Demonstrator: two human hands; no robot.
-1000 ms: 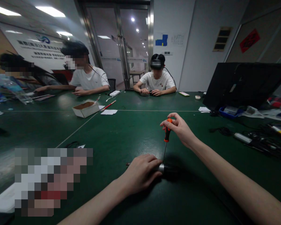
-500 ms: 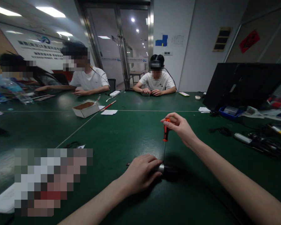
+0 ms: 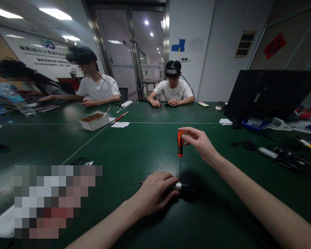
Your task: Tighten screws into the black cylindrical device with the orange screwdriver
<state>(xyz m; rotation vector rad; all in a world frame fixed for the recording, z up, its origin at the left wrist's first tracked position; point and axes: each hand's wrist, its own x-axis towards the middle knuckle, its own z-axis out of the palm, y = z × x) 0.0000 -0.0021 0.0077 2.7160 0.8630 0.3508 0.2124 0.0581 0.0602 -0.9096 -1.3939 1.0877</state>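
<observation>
My left hand is wrapped over a silver-and-black cylindrical tool and holds it down on the green table. Its thin end sticks out to the left of the hand, and its black end lies to the right with a faint dark cord trailing away. My fingers hide its middle. With the fingertips and thumb of my right hand I grip the handle top of an orange-and-black screwdriver. The screwdriver stands upright, and its thin shaft reaches down to the silver part beside my left fingertips.
A small open box, a red pencil-like stick and white paper lie ahead to the left. At right stand a black monitor, a blue tray and corded tools. Several people sit across the table.
My right hand's fingers have shifted on the screwdriver handle, and the handle has swung slightly left. My left hand and the tool under it stay put.
</observation>
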